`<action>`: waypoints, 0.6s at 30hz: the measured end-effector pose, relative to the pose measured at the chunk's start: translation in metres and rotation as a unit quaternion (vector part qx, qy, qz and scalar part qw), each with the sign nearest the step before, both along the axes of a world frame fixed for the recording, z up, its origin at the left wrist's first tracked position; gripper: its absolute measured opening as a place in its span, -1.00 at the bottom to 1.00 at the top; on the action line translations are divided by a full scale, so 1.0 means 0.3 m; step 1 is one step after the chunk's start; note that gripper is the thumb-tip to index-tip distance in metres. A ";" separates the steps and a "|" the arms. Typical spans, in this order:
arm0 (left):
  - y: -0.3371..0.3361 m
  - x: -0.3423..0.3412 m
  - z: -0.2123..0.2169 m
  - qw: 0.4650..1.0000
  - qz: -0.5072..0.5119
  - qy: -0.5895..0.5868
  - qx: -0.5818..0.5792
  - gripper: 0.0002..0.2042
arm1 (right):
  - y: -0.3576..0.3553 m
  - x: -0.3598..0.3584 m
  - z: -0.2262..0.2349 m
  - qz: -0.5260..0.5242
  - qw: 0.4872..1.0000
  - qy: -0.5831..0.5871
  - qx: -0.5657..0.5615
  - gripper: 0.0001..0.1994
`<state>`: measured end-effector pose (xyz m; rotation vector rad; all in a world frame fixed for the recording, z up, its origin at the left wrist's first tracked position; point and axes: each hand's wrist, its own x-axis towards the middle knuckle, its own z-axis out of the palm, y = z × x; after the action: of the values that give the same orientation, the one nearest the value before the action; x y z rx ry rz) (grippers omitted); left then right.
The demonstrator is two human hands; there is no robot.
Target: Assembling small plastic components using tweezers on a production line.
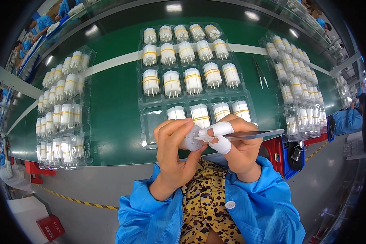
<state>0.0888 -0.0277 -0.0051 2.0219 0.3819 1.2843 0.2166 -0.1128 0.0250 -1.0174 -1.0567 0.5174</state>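
Left hand (171, 146) pinched a round grey-faced part (192, 142) by the near end of the middle tray (153, 121); right hand (245, 148) pinched tweezers (256, 134), tips at that face, contact unclear. We judged the step to be fine tweezer work; the next move seemed to call for a steady left grip. We noted bare green tabletop (114, 130) leftward, spare tweezers (260, 73) in the right-hand gap, and the near edge close below our hands.
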 end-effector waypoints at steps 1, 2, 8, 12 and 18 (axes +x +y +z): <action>0.000 -0.001 0.001 1.000 0.001 0.001 0.002 -0.43 | 0.000 0.001 -0.002 0.000 1.000 0.000 0.000 -0.82; 0.001 -0.002 0.002 1.000 0.001 0.001 0.002 -0.43 | 0.000 0.004 -0.004 0.001 1.000 -0.007 0.002 -0.82; -0.001 -0.008 0.006 0.999 -0.014 0.021 -0.046 -0.45 | 0.006 0.024 -0.001 0.016 0.999 -0.037 -0.001 -0.82; 0.006 -0.013 0.005 0.998 -0.024 0.029 -0.043 -0.45 | 0.008 0.028 0.001 0.012 0.998 -0.054 0.001 -0.83; 0.016 -0.015 0.010 0.999 -0.030 0.035 -0.025 -0.45 | 0.009 0.034 -0.005 0.018 0.998 -0.054 0.009 -0.83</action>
<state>0.0844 -0.0229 -0.0022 2.0249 0.3787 1.1593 0.2268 -0.1100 0.0235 -1.0202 -1.1751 0.4862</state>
